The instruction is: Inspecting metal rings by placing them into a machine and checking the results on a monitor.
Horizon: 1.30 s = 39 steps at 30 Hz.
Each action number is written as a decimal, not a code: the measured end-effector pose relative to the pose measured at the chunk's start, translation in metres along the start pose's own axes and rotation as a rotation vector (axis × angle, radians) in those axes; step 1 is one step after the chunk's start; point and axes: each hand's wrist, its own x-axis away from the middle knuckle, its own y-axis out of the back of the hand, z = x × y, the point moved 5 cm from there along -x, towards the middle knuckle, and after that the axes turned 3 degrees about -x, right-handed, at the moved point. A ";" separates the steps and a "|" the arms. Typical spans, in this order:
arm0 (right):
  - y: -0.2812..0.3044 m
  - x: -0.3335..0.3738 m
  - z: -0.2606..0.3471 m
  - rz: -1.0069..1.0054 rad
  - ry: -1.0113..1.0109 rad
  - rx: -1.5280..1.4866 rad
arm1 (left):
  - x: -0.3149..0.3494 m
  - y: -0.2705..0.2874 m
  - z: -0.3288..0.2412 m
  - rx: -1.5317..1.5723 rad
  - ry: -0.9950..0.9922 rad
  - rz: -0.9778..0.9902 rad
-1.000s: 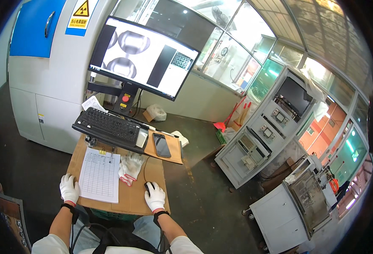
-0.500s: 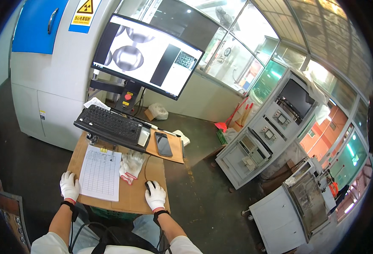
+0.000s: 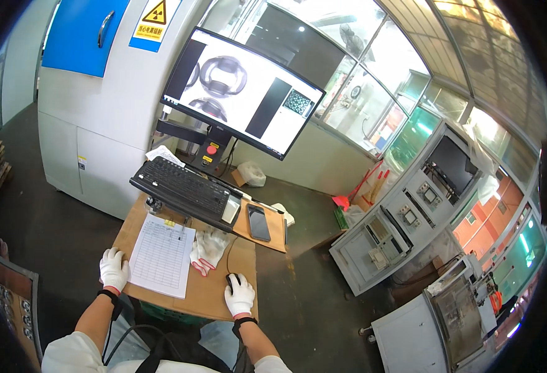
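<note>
Right of the white paper form [image 3: 160,258], your white-gloved right hand [image 3: 240,297] clasps a black mouse [image 3: 229,283]; left of the form, your white-gloved left hand [image 3: 114,270] has an unclear grip.

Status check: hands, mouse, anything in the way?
Right grip over black mouse. Left grip at left edge of cardboard, beside paper form. Loose gloves right of form; nothing seen blocking mouse.

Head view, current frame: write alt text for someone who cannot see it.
A person's white-gloved right hand holds a black mouse on a cardboard-topped table, while the white-gloved left hand rests at the table's left edge beside a printed form. Beyond, a black keyboard sits below a tilted monitor showing grey rounded shapes.
</note>
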 end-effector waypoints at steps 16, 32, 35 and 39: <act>0.002 -0.001 0.002 -0.014 -0.001 -0.014 | -0.001 0.004 -0.004 -0.006 0.049 0.078; 0.003 -0.001 0.002 0.000 -0.010 -0.012 | -0.004 0.007 -0.007 0.010 0.061 0.102; 0.002 -0.001 0.001 0.007 -0.014 -0.004 | -0.003 0.006 -0.007 0.016 0.052 0.081; 0.003 0.000 0.003 -0.001 -0.012 0.002 | -0.001 0.006 -0.005 0.021 0.042 0.074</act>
